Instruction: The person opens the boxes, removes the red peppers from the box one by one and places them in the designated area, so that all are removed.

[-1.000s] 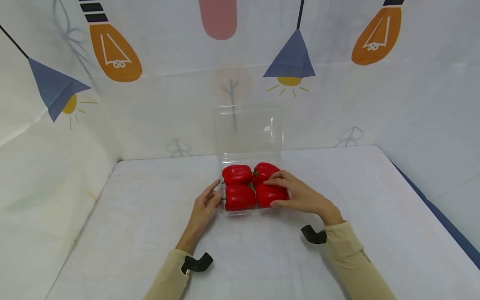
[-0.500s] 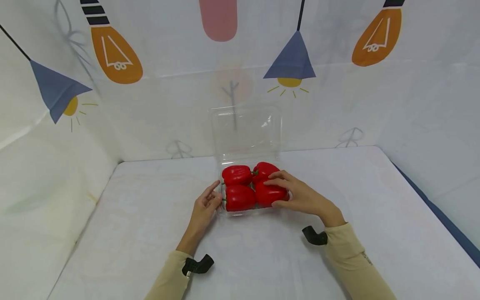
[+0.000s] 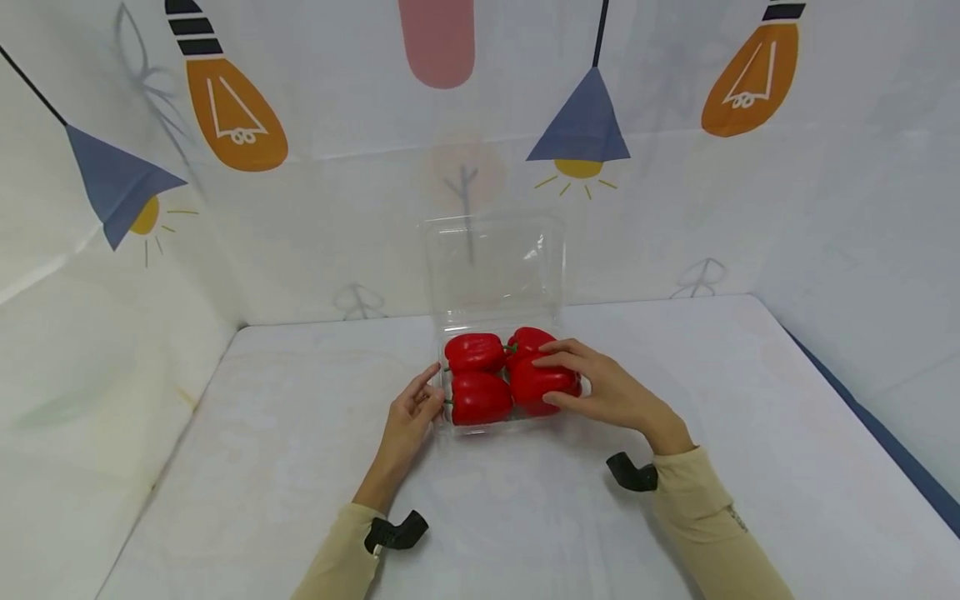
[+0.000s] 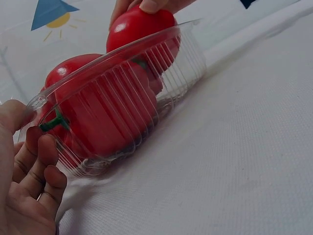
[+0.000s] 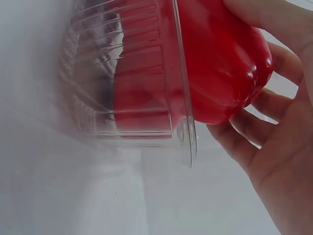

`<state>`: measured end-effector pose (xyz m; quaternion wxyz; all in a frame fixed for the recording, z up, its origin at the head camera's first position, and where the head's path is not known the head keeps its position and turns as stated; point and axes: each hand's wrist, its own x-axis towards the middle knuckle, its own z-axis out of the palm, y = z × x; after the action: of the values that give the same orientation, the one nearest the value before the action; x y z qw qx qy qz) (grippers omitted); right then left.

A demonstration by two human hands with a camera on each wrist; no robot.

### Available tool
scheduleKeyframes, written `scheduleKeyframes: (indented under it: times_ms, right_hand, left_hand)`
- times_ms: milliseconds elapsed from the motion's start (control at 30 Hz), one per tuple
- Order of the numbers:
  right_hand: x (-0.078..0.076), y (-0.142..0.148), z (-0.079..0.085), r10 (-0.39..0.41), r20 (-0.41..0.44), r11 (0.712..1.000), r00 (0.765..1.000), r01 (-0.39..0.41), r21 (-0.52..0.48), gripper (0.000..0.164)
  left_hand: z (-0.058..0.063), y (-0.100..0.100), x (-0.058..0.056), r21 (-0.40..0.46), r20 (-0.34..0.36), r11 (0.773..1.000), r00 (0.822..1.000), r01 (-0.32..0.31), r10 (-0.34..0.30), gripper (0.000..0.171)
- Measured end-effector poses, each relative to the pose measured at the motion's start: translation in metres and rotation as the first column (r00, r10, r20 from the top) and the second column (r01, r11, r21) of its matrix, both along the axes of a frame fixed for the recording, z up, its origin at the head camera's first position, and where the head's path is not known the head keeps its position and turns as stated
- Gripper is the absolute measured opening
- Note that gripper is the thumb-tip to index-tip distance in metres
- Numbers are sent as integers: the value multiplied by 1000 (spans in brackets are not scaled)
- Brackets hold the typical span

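Red bell peppers fill a clear plastic clamshell box [image 3: 487, 429], whose lid [image 3: 495, 262] stands open at the back. My right hand [image 3: 611, 392] grips the front right bell pepper [image 3: 540, 383] from above, thumb on the near side and fingers over the far side. In the right wrist view this bell pepper [image 5: 220, 63] sits partly above the rim. At the box's left end, my left hand [image 3: 411, 412] holds the rim and side wall, the thumb at the rim corner in the left wrist view. Beside it lies the front left bell pepper [image 3: 482, 398], green stem toward that hand.
Behind are a back left bell pepper [image 3: 475, 352] and a back right bell pepper [image 3: 528, 340], the latter partly covered by my right hand. The box rests on a white table [image 3: 300, 400]. A printed cloth [image 3: 337, 200] hangs close behind the lid.
My right hand has raised the front right bell pepper slightly, and it tilts a little more over its neighbours. My left hand stays at the box's left end.
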<state>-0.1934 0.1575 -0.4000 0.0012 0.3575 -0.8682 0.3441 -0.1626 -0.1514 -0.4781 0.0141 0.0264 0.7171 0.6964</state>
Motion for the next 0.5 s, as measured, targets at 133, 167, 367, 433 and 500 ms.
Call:
scheduleKeyframes:
  times_ms: [133, 167, 367, 433, 500]
  right_hand:
    - [-2, 2, 0, 1, 3, 1000, 1000, -1, -11, 45]
    - [-2, 3, 0, 3, 2, 1000, 1000, -3, -16, 45]
    - [-2, 5, 2, 13, -17, 999, 1000, -14, -51, 46]
    - [-2, 6, 3, 8, -21, 999, 1000, -9, -53, 46]
    - [-2, 7, 3, -1, -20, 999, 1000, 0, -53, 47]
  left_hand:
    - [-1, 1, 1, -8, -29, 1000, 1000, 0, 0, 48]
    - [2, 1, 2, -8, -26, 1000, 1000, 2, -2, 48]
    - [23, 4, 8, 1, 2, 1000, 1000, 14, -14, 49]
    - [23, 4, 9, 0, 2, 1000, 1000, 14, -14, 49]
    - [24, 5, 9, -5, 6, 1000, 1000, 14, -14, 49]
